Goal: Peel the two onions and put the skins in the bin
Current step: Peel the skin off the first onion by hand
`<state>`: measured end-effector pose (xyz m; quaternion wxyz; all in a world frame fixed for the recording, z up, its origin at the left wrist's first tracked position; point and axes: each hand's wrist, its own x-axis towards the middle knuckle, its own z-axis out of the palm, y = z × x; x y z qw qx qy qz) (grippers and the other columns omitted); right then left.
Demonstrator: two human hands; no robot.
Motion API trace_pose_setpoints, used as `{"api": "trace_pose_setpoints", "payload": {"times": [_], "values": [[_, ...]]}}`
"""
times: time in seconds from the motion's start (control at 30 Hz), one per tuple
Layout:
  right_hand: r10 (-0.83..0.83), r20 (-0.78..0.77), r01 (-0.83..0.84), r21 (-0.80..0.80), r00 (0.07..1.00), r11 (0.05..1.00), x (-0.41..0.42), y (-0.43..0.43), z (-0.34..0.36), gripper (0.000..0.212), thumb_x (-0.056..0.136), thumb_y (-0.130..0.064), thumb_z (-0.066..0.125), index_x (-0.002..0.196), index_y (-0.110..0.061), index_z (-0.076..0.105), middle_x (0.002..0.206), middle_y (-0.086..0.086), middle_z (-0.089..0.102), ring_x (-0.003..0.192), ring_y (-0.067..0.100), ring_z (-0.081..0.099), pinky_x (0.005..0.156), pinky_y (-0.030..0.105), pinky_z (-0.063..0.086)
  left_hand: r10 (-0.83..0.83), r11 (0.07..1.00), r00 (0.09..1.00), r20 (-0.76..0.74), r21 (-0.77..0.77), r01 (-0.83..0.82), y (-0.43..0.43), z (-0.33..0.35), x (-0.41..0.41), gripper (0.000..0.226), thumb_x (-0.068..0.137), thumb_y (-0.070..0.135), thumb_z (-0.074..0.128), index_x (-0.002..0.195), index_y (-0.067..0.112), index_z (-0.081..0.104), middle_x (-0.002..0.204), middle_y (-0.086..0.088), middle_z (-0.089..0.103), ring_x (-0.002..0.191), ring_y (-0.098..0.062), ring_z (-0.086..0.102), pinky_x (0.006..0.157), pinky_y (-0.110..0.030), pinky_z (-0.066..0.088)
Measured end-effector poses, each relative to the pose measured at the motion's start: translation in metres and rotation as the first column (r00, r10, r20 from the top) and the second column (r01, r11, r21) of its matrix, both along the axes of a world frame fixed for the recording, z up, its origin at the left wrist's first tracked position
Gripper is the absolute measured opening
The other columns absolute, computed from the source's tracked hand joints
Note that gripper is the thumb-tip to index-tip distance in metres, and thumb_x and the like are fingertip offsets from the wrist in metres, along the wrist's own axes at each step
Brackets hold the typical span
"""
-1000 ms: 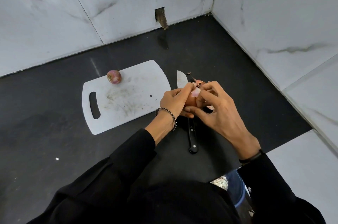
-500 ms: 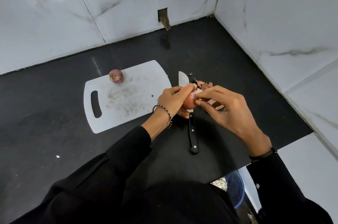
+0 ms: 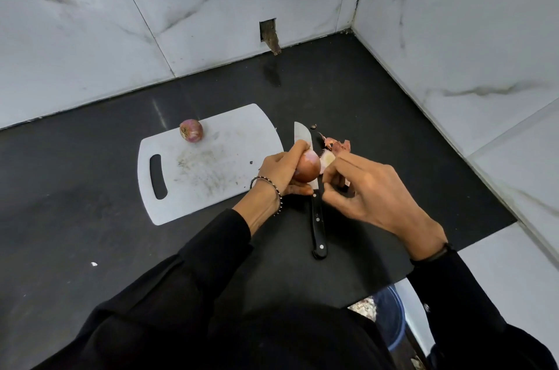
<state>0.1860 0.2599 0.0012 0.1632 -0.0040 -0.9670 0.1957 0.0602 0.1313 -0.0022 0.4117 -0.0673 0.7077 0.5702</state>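
My left hand (image 3: pixel 282 168) grips a brown-skinned onion (image 3: pixel 308 166) just right of the white cutting board (image 3: pixel 208 164), above the knife. My right hand (image 3: pixel 366 188) is beside the onion and pinches a pale strip of skin (image 3: pixel 327 158) that has come away from it. A second, purple onion (image 3: pixel 191 130) sits on the board's far edge. Loose reddish skins (image 3: pixel 336 144) lie on the black counter behind my right hand. The blue bin (image 3: pixel 390 316) stands below the counter's front edge, partly hidden by my right sleeve.
A black-handled knife (image 3: pixel 316 212) lies on the counter right of the board, blade pointing away, under my hands. Marble walls close the counter at the back and right. A small white scrap (image 3: pixel 94 263) lies at the near left.
My right hand has pulled away to the right from the onion, drawing a piece of skin off it. More of the onion shows in my left hand.
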Motion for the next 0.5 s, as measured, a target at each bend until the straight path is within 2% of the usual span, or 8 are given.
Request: {"api": "trace_pose_setpoints", "payload": {"times": [0.1,0.2,0.27,0.33,0.37,0.43,0.5], "values": [[-0.105,0.041,0.107,-0.044,0.994,0.993,0.007,0.002,-0.009,0.017,0.084,-0.040,0.054,0.084,-0.026,0.062,0.082,-0.014,0.057,0.069,0.010,0.056,0.052,0.037,0.051,-0.019,0.999,0.999,0.028,0.039,0.018,-0.003,0.002,-0.005,0.051,0.083,0.053,0.067,0.101,0.005,0.062,0.073,-0.014,0.070,0.052,-0.024,0.067,0.055,-0.029,0.060],[-0.195,0.082,0.196,-0.003,0.977,0.981,0.008,0.010,-0.015,0.025,0.091,-0.046,0.049,0.088,-0.028,0.066,0.086,-0.014,0.060,0.072,0.008,0.059,0.052,0.036,0.051,-0.087,0.993,0.996,0.028,0.080,0.085,-0.003,0.007,-0.006,0.048,0.086,0.052,0.065,0.095,0.005,0.059,0.066,-0.015,0.068,0.050,-0.023,0.065,0.051,-0.028,0.058],[-0.216,0.058,0.216,0.002,0.975,0.976,0.008,0.014,-0.015,0.017,0.094,-0.041,0.059,0.088,-0.026,0.065,0.087,-0.013,0.060,0.072,0.009,0.059,0.052,0.038,0.052,-0.122,0.988,0.992,0.020,0.097,0.119,-0.002,0.009,-0.005,0.050,0.088,0.052,0.062,0.094,0.002,0.059,0.067,-0.018,0.066,0.049,-0.023,0.063,0.047,-0.028,0.056],[-0.205,0.025,0.207,-0.113,0.978,0.972,0.007,0.013,-0.012,0.007,0.091,-0.025,0.070,0.091,-0.023,0.064,0.089,-0.012,0.060,0.074,0.013,0.060,0.057,0.042,0.054,-0.151,0.983,0.988,0.010,0.106,0.149,-0.001,0.008,-0.003,0.055,0.089,0.054,0.058,0.095,-0.001,0.059,0.069,-0.020,0.065,0.048,-0.022,0.061,0.044,-0.027,0.052],[-0.192,0.006,0.190,-0.194,0.981,0.963,0.006,0.012,-0.010,0.009,0.090,-0.019,0.072,0.094,-0.022,0.064,0.091,-0.012,0.061,0.076,0.013,0.062,0.060,0.042,0.055,-0.163,0.981,0.987,0.000,0.106,0.162,0.000,0.008,-0.002,0.058,0.089,0.055,0.057,0.095,-0.002,0.060,0.071,-0.021,0.065,0.047,-0.021,0.059,0.043,-0.026,0.050],[-0.166,-0.036,0.146,-0.325,0.985,0.934,0.006,0.007,-0.002,0.010,0.093,-0.016,0.071,0.102,-0.020,0.067,0.095,-0.011,0.064,0.079,0.012,0.064,0.067,0.037,0.056,-0.180,0.978,0.983,-0.028,0.107,0.182,0.000,0.009,-0.001,0.061,0.090,0.058,0.054,0.092,-0.003,0.060,0.073,-0.023,0.064,0.044,-0.019,0.056,0.041,-0.025,0.048],[-0.129,-0.092,0.086,-0.371,0.987,0.925,0.005,0.001,0.005,0.014,0.094,-0.018,0.073,0.106,-0.016,0.069,0.098,-0.008,0.064,0.082,0.010,0.064,0.069,0.028,0.055,-0.192,0.975,0.980,-0.056,0.102,0.197,0.000,0.010,0.000,0.063,0.090,0.059,0.051,0.089,-0.004,0.061,0.070,-0.021,0.062,0.041,-0.018,0.054,0.040,-0.022,0.047]]}}
